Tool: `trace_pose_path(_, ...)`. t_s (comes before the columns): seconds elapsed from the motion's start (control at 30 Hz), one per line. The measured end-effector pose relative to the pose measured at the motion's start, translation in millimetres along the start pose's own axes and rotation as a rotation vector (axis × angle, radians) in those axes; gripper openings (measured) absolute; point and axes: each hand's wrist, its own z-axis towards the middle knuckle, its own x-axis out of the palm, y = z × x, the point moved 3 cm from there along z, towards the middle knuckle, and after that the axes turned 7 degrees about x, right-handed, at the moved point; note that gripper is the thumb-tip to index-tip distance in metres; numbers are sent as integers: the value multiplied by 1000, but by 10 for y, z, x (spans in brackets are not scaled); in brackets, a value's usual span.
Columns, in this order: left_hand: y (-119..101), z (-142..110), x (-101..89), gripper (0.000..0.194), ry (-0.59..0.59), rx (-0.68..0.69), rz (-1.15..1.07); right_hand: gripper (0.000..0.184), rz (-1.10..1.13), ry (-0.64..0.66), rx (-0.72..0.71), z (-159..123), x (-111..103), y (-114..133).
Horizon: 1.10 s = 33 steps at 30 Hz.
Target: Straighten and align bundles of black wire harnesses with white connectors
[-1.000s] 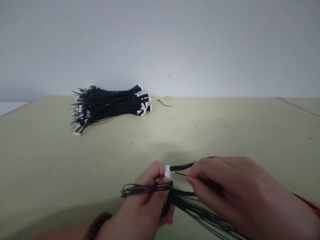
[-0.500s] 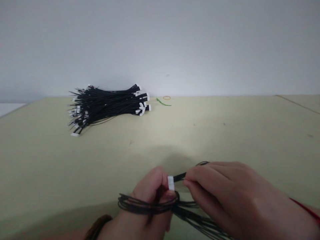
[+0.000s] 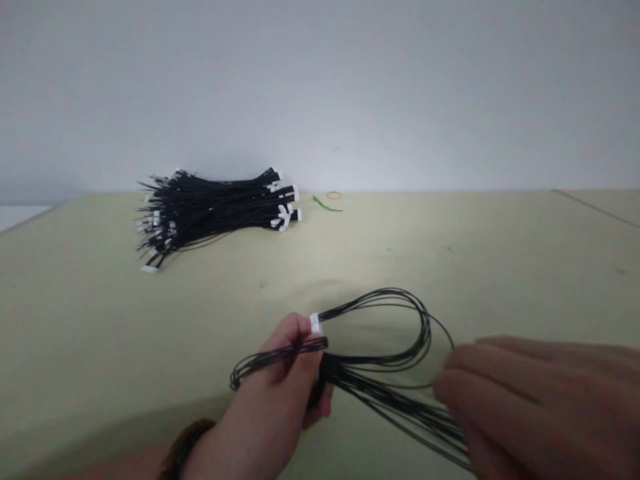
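My left hand [image 3: 285,383] is closed around a bundle of thin black wires [image 3: 390,393] low in the middle of the view. Between its thumb and fingers stands a white connector [image 3: 315,323], and from it several wires curve out to the right in a wide loop. A smaller wire loop [image 3: 250,367] lies back over the hand. My right hand [image 3: 530,400], slightly blurred, has its fingers pressed together at one wire [image 3: 444,327] that strays outside the wide loop. The bundle's lower strands run behind or beneath this hand, and its fingertips are partly hidden.
A pile of black wire harnesses [image 3: 220,207] with white connectors lies at the back left of the pale table [image 3: 500,280]. Near the wall [image 3: 400,93] are a green strip [image 3: 327,205] and a small orange ring [image 3: 334,195].
My right hand has moved right, away from the white connector. The wires at the connector now spread into a wide open loop. My left hand has shifted slightly left and up.
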Motion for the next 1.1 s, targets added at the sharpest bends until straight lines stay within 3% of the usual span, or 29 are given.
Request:
trace_pose_path(0.07, -13, -1, -1, 18, 3, -4, 0, 21, -73, 155, -79, -27, 159, 13)
trace_pose_path(0.17, -38, 2, 1, 14, 19, 3, 13, 26, -44, 302, -6, 67, 311, 49)
trace_pose_path(0.4, -4, 32, 18, 15, 40, 43, 2, 19, 41, 227, 43, 241, 315, 174)
trace_pose_path(0.5, 10, 35, 18, 14, 38, 49, 5, 19, 46, 229, 13, 226, 288, 158)
trace_pose_path(0.57, 5, 32, 21, 14, 23, 28, 2, 17, 82, 236, 66, 231, 226, 96)
trace_pose_path(0.67, -15, 25, 26, 16, 10, 24, 39, 23, 371, 355, 75, 255, 89, -58)
trace_pose_path(0.77, -12, 17, 23, 16, 27, 47, 63, 48, 855, 586, -59, 297, -55, -270)
trace_pose_path(0.83, 7, 15, 14, 15, 29, 39, 38, 45, 1039, 673, -32, 364, -104, -466)
trace_pose_path(0.87, 12, 16, 11, 14, 26, 38, 27, 38, 1086, 653, 12, 414, -114, -565)
trace_pose_path(0.93, 14, 21, 13, 15, 25, 30, 27, 28, 1157, 485, 76, 530, -132, -714)
trace_pose_path(1.03, -3, 26, 26, 16, 8, 7, 27, 49, 1175, 30, 229, 641, -174, -776)
trace_pose_path(1.1, -14, 23, 30, 16, -4, -9, 24, 60, 1051, -147, 345, 631, -187, -681)
